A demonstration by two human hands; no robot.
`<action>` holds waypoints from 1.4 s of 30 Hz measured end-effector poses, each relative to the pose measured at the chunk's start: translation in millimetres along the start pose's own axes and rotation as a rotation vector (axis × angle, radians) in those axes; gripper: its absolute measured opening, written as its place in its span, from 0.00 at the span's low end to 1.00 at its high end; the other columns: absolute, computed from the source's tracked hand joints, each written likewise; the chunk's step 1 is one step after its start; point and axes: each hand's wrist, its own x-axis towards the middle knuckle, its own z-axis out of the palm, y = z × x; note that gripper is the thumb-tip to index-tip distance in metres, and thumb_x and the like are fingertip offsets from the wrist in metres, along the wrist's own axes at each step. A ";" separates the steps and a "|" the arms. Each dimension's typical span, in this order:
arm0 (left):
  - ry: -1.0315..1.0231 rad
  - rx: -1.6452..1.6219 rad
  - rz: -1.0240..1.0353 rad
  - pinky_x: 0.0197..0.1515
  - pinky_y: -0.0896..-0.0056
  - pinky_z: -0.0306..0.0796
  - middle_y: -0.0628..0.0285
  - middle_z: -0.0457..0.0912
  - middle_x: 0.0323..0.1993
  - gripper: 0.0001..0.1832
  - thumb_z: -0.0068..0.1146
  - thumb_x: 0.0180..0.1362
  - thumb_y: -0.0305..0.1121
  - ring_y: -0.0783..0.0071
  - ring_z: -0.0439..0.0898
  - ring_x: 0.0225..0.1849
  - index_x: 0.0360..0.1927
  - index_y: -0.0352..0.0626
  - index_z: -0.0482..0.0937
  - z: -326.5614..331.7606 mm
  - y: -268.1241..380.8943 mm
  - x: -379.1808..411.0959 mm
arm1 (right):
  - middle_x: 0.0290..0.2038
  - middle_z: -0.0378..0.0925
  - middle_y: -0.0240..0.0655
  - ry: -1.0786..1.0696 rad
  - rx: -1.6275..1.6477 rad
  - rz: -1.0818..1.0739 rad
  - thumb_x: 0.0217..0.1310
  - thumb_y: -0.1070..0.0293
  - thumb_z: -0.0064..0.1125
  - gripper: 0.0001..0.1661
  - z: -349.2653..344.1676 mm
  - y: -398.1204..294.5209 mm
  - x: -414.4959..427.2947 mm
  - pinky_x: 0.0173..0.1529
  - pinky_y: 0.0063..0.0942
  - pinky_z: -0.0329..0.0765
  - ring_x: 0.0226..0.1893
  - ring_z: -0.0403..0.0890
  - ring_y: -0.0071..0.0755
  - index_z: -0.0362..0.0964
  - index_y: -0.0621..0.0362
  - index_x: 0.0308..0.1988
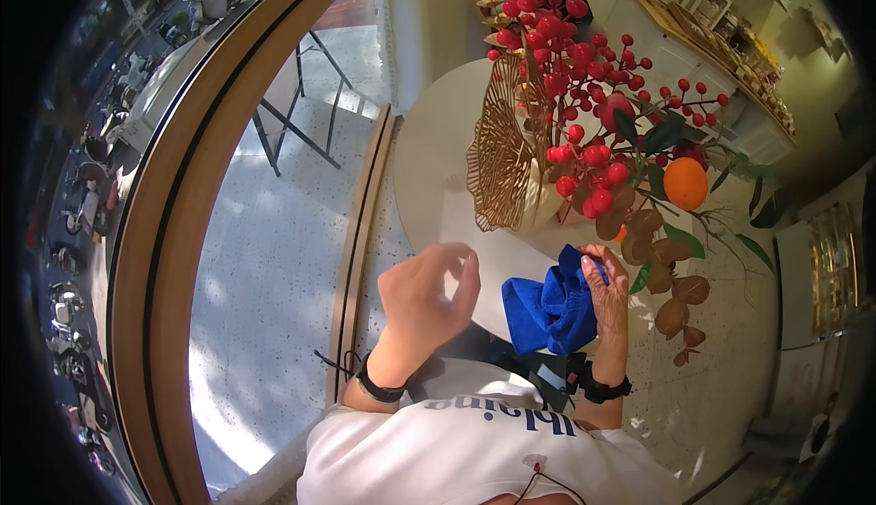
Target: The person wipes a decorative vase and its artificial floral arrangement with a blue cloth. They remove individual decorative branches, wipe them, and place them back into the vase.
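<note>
My right hand (607, 293) pinches a bunched blue cloth (547, 306), which looks like a microfibre towel, between thumb and fingers. The cloth hangs in folds over the near side of a round white table (431, 142). My left hand (428, 293) is raised left of the cloth, apart from it and slightly blurred. Its thumb and fingers curl into a ring with the tips together, and I see nothing held. Beyond both hands stands an arrangement of artificial red berries (582, 60), an orange fruit (686, 184) and a gold openwork leaf (503, 149).
Brown leaf sprays (674, 313) hang low close to my right hand. A wood-framed window (185, 183) runs along the left, with parked scooters (68, 313) outside. A white cabinet with a wooden top (718, 53) stands at the back right, and a lit display case (831, 269) at the right.
</note>
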 end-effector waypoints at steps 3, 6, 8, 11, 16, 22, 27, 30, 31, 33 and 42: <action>0.032 0.025 0.100 0.17 0.74 0.63 0.66 0.74 0.12 0.07 0.65 0.49 0.32 0.71 0.73 0.12 0.33 0.46 0.82 -20.9 40.4 19.6 | 0.38 0.78 0.31 -0.041 0.175 -0.024 0.64 0.65 0.57 0.12 5.3 -10.4 -6.8 0.47 0.20 0.71 0.39 0.74 0.21 0.75 0.62 0.42; 0.019 0.278 0.040 0.18 0.74 0.64 0.66 0.76 0.12 0.08 0.65 0.51 0.35 0.70 0.73 0.11 0.35 0.47 0.84 0.7 45.0 49.4 | 0.36 0.78 0.33 -0.127 0.153 -0.135 0.63 0.69 0.56 0.09 11.3 -3.2 -10.7 0.45 0.18 0.71 0.38 0.74 0.20 0.75 0.63 0.40; 0.028 0.364 0.021 0.18 0.74 0.65 0.66 0.77 0.13 0.09 0.65 0.53 0.37 0.70 0.74 0.11 0.36 0.48 0.85 8.4 49.6 60.8 | 0.35 0.78 0.35 -0.115 -0.269 -0.442 0.59 0.74 0.55 0.07 27.7 -0.7 -16.1 0.45 0.19 0.71 0.36 0.75 0.22 0.74 0.64 0.38; 0.080 0.301 0.004 0.18 0.70 0.66 0.64 0.77 0.13 0.11 0.63 0.54 0.42 0.67 0.77 0.14 0.36 0.49 0.84 11.4 58.5 67.7 | 0.35 0.80 0.36 -0.201 -0.056 -0.454 0.57 0.75 0.55 0.07 35.4 -23.4 -27.2 0.50 0.23 0.72 0.39 0.78 0.27 0.75 0.65 0.37; 0.105 0.359 0.059 0.17 0.66 0.66 0.60 0.75 0.12 0.13 0.60 0.57 0.44 0.62 0.77 0.15 0.23 0.48 0.78 19.0 57.9 67.9 | 0.36 0.81 0.35 -0.245 -0.001 -0.328 0.57 0.75 0.55 0.08 25.0 -17.0 -30.2 0.50 0.23 0.72 0.39 0.79 0.27 0.76 0.64 0.38; 0.260 0.376 0.152 0.18 0.69 0.62 0.57 0.75 0.14 0.09 0.61 0.57 0.35 0.65 0.73 0.13 0.27 0.41 0.82 19.5 61.1 85.3 | 0.34 0.80 0.37 -0.213 0.004 -0.361 0.59 0.73 0.55 0.08 23.6 -32.1 -41.3 0.45 0.22 0.73 0.35 0.78 0.26 0.76 0.64 0.37; 0.478 0.288 0.238 0.17 0.75 0.58 0.62 0.76 0.15 0.06 0.62 0.57 0.32 0.77 0.67 0.12 0.29 0.41 0.83 0.9 81.0 95.3 | 0.35 0.80 0.35 -0.172 0.034 -0.399 0.59 0.70 0.56 0.09 16.8 -21.6 -38.3 0.46 0.21 0.71 0.36 0.77 0.25 0.76 0.64 0.38; 0.631 0.211 0.276 0.16 0.79 0.59 0.63 0.81 0.21 0.02 0.63 0.56 0.28 0.80 0.69 0.13 0.31 0.41 0.83 -10.2 84.4 97.9 | 0.35 0.80 0.36 -0.166 0.034 -0.411 0.60 0.70 0.55 0.09 14.3 -33.1 -43.9 0.46 0.23 0.72 0.37 0.77 0.26 0.75 0.64 0.39; 0.684 0.174 0.313 0.16 0.80 0.58 0.64 0.81 0.21 0.02 0.63 0.56 0.27 0.83 0.67 0.13 0.31 0.40 0.83 -14.3 85.8 99.1 | 0.35 0.80 0.36 -0.162 0.040 -0.429 0.61 0.71 0.55 0.09 14.6 -34.7 -44.6 0.46 0.23 0.72 0.36 0.77 0.26 0.75 0.64 0.39; 0.787 0.094 0.388 0.15 0.81 0.55 0.65 0.81 0.21 0.03 0.62 0.57 0.26 0.87 0.65 0.14 0.31 0.38 0.83 -22.6 86.8 102.2 | 0.36 0.80 0.37 -0.182 0.062 -0.406 0.61 0.72 0.55 0.08 13.5 -35.7 -44.6 0.47 0.23 0.72 0.37 0.78 0.27 0.76 0.64 0.39; 0.874 -0.164 0.342 0.31 0.80 0.75 0.59 0.81 0.32 0.10 0.53 0.66 0.29 0.79 0.80 0.32 0.39 0.28 0.79 -66.4 73.2 106.3 | 0.37 0.80 0.36 -0.169 0.078 -0.509 0.61 0.72 0.57 0.08 22.0 -35.6 -43.2 0.49 0.23 0.72 0.39 0.78 0.27 0.75 0.64 0.39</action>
